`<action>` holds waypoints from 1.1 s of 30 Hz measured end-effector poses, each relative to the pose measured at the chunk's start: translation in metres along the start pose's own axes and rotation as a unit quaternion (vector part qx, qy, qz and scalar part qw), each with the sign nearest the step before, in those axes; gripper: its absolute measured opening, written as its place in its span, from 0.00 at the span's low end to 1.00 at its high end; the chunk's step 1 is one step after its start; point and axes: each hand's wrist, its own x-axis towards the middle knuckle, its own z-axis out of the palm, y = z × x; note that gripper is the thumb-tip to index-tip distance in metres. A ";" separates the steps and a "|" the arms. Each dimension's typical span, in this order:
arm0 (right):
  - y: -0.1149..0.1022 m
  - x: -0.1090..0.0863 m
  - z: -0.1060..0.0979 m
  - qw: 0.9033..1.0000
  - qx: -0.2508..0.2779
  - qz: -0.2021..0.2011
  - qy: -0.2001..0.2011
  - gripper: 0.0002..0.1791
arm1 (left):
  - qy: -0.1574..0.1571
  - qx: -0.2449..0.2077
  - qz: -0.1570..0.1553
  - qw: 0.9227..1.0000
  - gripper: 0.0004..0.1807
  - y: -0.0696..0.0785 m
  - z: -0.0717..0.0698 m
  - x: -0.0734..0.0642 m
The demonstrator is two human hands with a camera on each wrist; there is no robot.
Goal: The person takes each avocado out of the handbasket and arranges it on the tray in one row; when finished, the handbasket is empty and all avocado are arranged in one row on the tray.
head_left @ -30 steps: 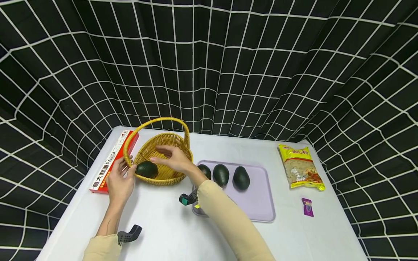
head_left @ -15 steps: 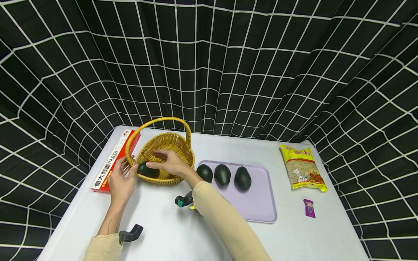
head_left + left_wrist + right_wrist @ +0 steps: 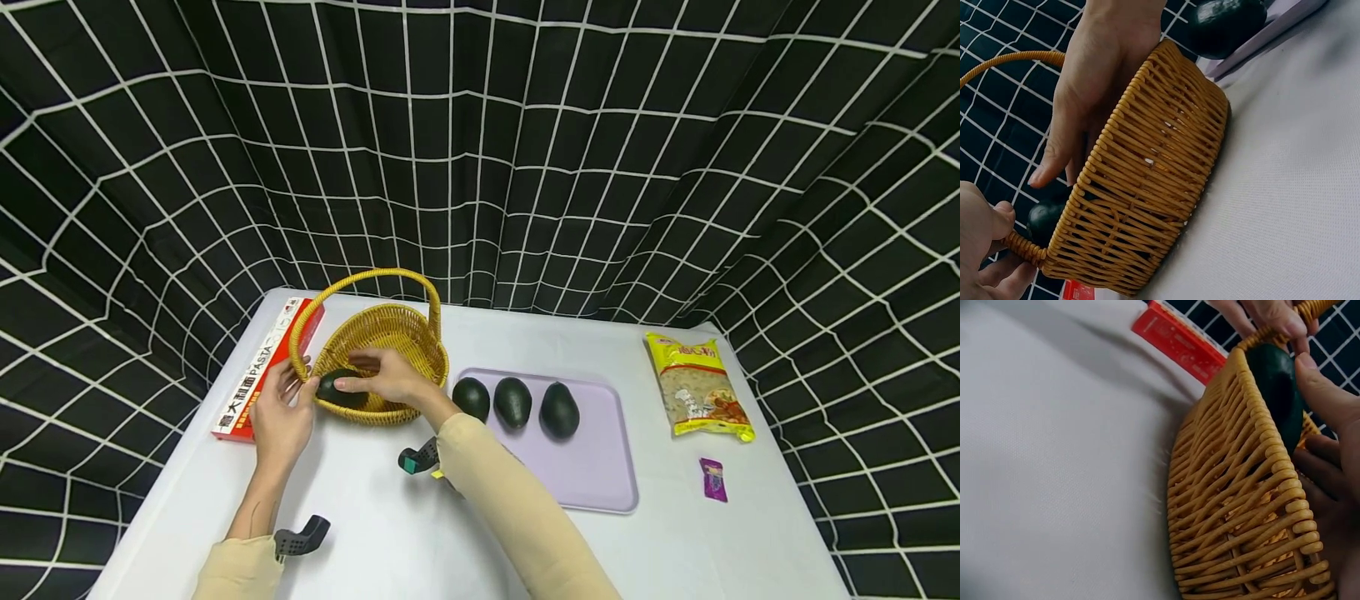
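At the left of the table stands a yellow wicker basket (image 3: 386,317) with a tall hooped handle. My left hand (image 3: 283,421) pinches the foot of that handle between thumb and fingers, as the left wrist view also shows. Inside the basket, against its left side, lies a dark green avocado (image 3: 352,398). My right hand (image 3: 396,377) reaches over the rim and holds this avocado (image 3: 1272,381), thumb across its near side; the other fingers are partly hidden behind the wicker wall. Three more avocados (image 3: 513,403) lie in a row on a lilac tray (image 3: 592,475).
A red and white pasta box (image 3: 258,371) lies left of the basket, partly behind the left hand. Far right is a yellow food bag (image 3: 701,387), with a small purple packet (image 3: 713,480) nearer. Black gridded cloth (image 3: 480,150) hangs round the table.
My right hand has moved slightly left and down, and its thumb has come from the avocado's edge to lie across it. The left hand keeps its grip on the handle.
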 end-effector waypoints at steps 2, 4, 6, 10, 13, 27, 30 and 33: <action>0.001 0.001 0.001 1.000 -0.001 0.005 -0.003 0.40 | 0.000 0.000 0.001 1.000 0.25 0.000 0.000 0.000; 0.001 0.002 0.001 1.000 -0.002 0.012 -0.006 0.40 | -0.001 0.001 0.002 1.000 0.24 0.000 0.000 0.000; 0.002 0.003 0.002 1.000 0.001 0.016 -0.009 0.40 | 0.000 0.001 0.002 1.000 0.24 0.001 -0.001 -0.001; 0.002 0.005 0.004 1.000 0.004 0.015 -0.017 0.40 | 0.000 -0.002 0.003 1.000 0.24 0.001 -0.001 -0.001; 0.003 0.006 0.005 1.000 0.003 0.017 -0.020 0.39 | 0.001 -0.001 0.002 1.000 0.24 0.001 -0.001 -0.001; 0.004 0.003 0.004 1.000 -0.008 0.010 0.015 0.31 | 0.005 0.009 0.003 1.000 0.24 -0.001 -0.002 -0.002; 0.005 0.003 0.003 1.000 0.000 0.010 0.029 0.31 | 0.004 0.005 0.005 1.000 0.24 0.000 -0.002 -0.001; 0.004 0.002 0.000 0.999 0.007 0.010 0.037 0.31 | 0.001 -0.002 0.005 1.000 0.24 0.001 -0.001 -0.001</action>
